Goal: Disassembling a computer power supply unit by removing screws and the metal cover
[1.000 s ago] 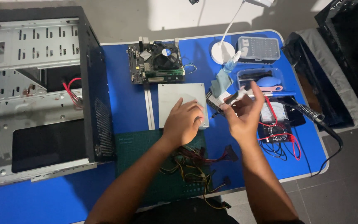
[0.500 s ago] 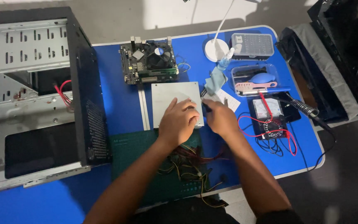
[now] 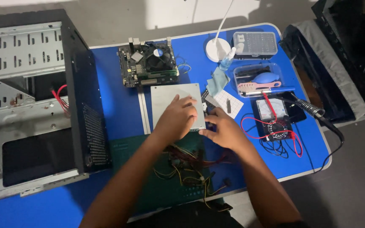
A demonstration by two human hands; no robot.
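Open computer case (image 3: pixel 30 105) lies far left. Left hand (image 3: pixel 176 118) presses flat, fingers spread, on the grey power supply (image 3: pixel 170 97) at mat centre; right hand (image 3: pixel 224 131) pinches its right edge (cable bundle (image 3: pixel 186 166) trails below). Keep the box steady, wires unstrained.

1. Open black PC case (image 3: pixel 34 105) lying on the left of the blue table (image 3: pixel 115 105)
2. Motherboard (image 3: pixel 148 63) with fan, just right of the case
3. White lamp base (image 3: pixel 217 49) beside a grey bit box (image 3: pixel 255 44)
4. Clear tray (image 3: pixel 260 80) holding a blue blower
5. Multimeter (image 3: pixel 275 116) with red and black leads
6. Soldering iron (image 3: pixel 311 110) at the right edge
7. Green mat (image 3: pixel 127 147) near the front
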